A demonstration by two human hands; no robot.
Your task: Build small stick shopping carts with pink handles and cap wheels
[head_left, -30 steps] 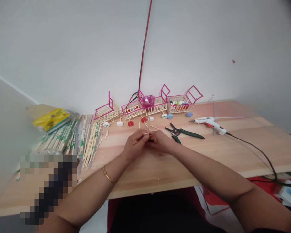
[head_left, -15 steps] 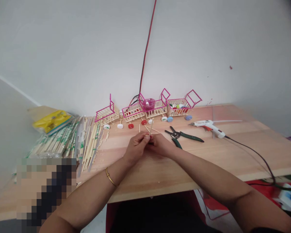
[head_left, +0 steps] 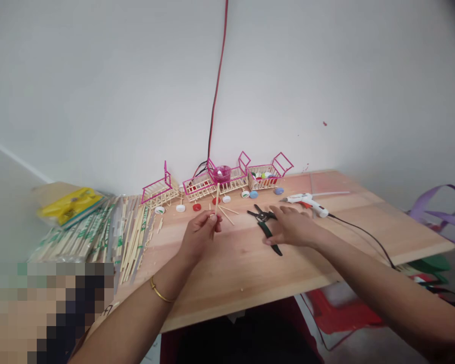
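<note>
My left hand (head_left: 199,236) pinches a thin wooden stick (head_left: 216,202) and holds it upright over the wooden table (head_left: 250,273). My right hand (head_left: 290,227) lies over the green-handled pliers (head_left: 266,225), its fingers curled on one handle. A white glue gun (head_left: 307,203) lies just beyond the right hand, its black cord trailing off the table's right side. A few loose sticks (head_left: 227,212) lie between the two hands.
Pink-and-wood stick carts (head_left: 216,181) line the wall, with bottle caps (head_left: 197,207) in front. Bundles of wrapped sticks (head_left: 98,230) and a yellow packet (head_left: 66,205) fill the left. A red-black cable (head_left: 217,86) hangs down the wall. A purple ribbon (head_left: 436,205) shows at right.
My right hand has left the stick and moved right onto the pliers. The left hand keeps the stick alone. The view has shifted right and down.
</note>
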